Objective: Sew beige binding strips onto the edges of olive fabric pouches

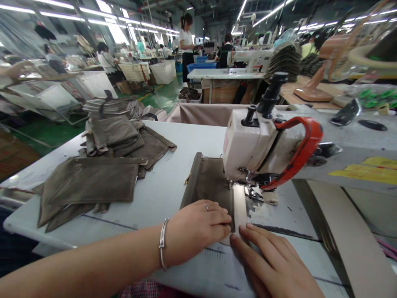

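The left hand [198, 228] lies flat on a brown panel [214, 178] near the desk's [167, 178] front edge. The right hand [276, 260], fingers extended, touches the cream strip [240, 207].

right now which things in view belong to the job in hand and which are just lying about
In the job:
dark fabric piece, under left hand
pale strip, at right hand
sewing machine
left-side fabric pile, probably

Apparently just lying about:
blue bins behind
green items, far right
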### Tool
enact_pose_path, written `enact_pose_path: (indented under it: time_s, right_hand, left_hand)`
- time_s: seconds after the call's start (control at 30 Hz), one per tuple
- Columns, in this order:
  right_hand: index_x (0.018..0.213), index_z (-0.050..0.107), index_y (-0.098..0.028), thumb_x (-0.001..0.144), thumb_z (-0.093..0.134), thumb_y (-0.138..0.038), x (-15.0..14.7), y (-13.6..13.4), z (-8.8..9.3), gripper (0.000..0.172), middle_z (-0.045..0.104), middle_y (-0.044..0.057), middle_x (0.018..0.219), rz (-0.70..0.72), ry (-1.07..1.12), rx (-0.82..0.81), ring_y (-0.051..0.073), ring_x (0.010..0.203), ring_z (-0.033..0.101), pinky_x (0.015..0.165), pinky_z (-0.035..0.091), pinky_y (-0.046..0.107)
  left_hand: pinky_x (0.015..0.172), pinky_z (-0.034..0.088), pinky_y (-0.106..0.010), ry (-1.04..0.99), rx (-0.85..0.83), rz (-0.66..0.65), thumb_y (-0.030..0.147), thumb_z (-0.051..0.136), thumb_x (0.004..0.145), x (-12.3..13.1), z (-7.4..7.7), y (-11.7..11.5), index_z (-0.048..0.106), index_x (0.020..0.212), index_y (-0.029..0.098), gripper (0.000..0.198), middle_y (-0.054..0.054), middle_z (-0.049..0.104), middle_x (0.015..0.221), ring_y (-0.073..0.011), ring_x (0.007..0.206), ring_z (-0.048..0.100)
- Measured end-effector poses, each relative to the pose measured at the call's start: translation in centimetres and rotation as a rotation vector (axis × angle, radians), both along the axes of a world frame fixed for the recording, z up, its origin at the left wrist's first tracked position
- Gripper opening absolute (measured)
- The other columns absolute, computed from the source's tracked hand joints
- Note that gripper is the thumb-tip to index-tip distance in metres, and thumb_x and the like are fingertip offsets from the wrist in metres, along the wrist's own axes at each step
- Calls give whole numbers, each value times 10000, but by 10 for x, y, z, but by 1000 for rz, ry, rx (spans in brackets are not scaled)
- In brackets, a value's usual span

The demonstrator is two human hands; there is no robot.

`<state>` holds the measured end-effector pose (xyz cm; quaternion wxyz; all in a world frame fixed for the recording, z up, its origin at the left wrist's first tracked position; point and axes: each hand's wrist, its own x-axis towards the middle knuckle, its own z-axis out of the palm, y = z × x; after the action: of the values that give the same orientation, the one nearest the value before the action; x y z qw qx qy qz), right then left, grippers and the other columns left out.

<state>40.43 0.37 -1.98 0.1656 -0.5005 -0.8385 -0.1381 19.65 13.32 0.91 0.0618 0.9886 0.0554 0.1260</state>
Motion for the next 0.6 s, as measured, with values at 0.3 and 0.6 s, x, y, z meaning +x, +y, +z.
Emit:
enact_pose_path:
  time_s: [0.3, 0.6]
  right_hand:
    - [1223, 553, -107, 877, 472, -188, -6, 13, 7, 364, 631, 70, 1176, -16, 113, -17, 207, 1094, 542, 875, 457, 336]
    - [1278, 525, -156, 871, 522, -212, -5, 12, 5, 411, 592, 63, 1216, -19, 139, -79, 210, 1119, 511, 904, 451, 348]
  left_hand:
    - [1051, 412, -340, -4, 98, -85, 204, 472, 960, 4, 7, 25, 606, 1106, 161, 202, -48, 647, 1157, -174, 1133, 549]
    - [974, 471, -346, -55, 236, -151, 196, 477, 956, 0, 4, 25, 615, 1090, 140, 200, -73, 641, 1156, -194, 1092, 565]
